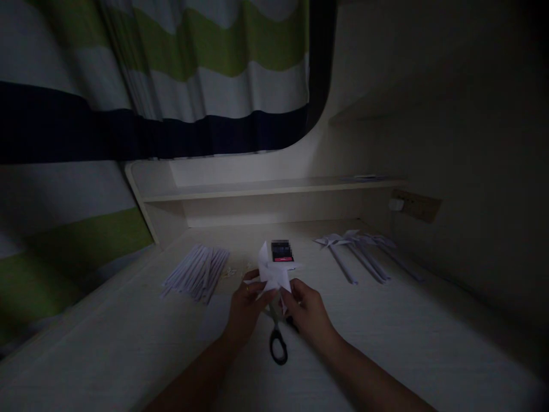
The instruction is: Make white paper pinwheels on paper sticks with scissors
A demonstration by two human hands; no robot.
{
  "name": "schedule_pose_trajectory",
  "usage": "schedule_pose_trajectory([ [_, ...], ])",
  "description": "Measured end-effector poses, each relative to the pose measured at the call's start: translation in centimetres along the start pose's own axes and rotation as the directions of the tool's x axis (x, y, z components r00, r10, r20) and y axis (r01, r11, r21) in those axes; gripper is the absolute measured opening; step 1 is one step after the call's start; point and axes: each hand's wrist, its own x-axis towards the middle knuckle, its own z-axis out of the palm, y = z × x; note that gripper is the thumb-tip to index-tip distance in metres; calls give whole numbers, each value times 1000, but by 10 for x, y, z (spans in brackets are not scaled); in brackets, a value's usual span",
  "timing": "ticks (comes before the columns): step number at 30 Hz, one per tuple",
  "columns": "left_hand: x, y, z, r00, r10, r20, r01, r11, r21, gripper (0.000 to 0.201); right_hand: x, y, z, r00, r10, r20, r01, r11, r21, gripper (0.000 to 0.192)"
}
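A white paper pinwheel (274, 276) is held up between my two hands, its folded blades pointing outward. My left hand (246, 306) pinches its left and lower side, a ring on one finger. On the lower right blade, my right hand (309, 309) closes its thumb and fingers. Below the pinwheel lie scissors (278, 347) with black handles, their blades partly hidden by the hands. Just behind the pinwheel a phone (282, 252) with a lit screen rests on the table. A flat white paper sheet (213, 317) lies beside my left wrist.
Left on the table (171, 355) is a pile of rolled paper sticks (198, 273), with small pale bits (230, 272) near it. Several finished pinwheels on sticks (343, 260) lie at the right. A shelf (266, 187) runs along the back, below a striped curtain (223, 68).
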Motion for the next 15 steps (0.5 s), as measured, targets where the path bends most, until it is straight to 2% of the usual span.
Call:
schedule_pose_trajectory([
  [5, 0, 4, 2, 999, -30, 36, 31, 999, -34, 10, 0, 1, -1, 1000, -10, 11, 11, 998, -58, 16],
  [12, -3, 8, 4, 996, -62, 60, 67, 993, -100, 13, 0, 5, 0, 998, -24, -53, 18, 994, -106, 14],
  [15, -4, 9, 6, 996, -83, 39, 87, 989, -120, 14, -1, 3, 0, 999, -9, -36, 4, 991, -134, 13],
])
